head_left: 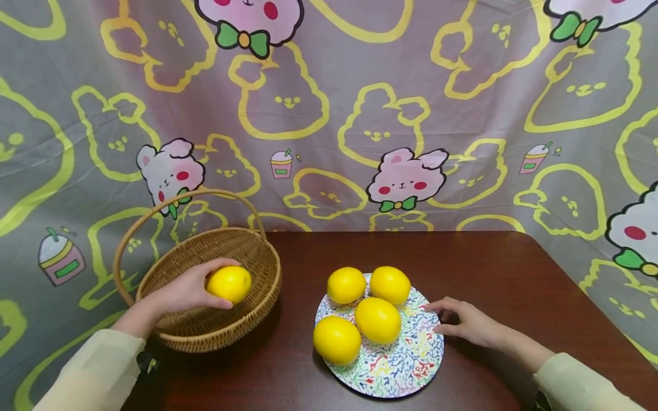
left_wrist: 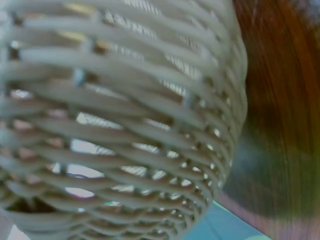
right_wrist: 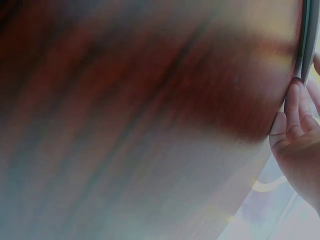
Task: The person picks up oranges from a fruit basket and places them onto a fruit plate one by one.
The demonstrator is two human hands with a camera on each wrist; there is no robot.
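Note:
In the head view my left hand (head_left: 192, 288) holds a yellow lemon (head_left: 229, 284), thumb below and fingers over the top, in front of the wicker basket's opening. The basket (head_left: 221, 338) is tilted toward me, its arched handle (head_left: 125, 237) standing up behind the hand. Its woven wall (left_wrist: 110, 115) fills most of the left wrist view, which shows neither the hand nor the lemon. On the right, my right hand (head_left: 470, 323) touches the right rim of a round, multicoloured patterned plate (head_left: 411, 359). Several lemons (head_left: 377, 321) lie on that plate, toward its left and back.
A dark reddish-brown table (head_left: 493, 262) bears the basket and the plate. Behind it and along both sides hangs a grey cloth (head_left: 329, 154) printed with cartoon rabbits and yellow outlines. The basket handle rises near my left forearm.

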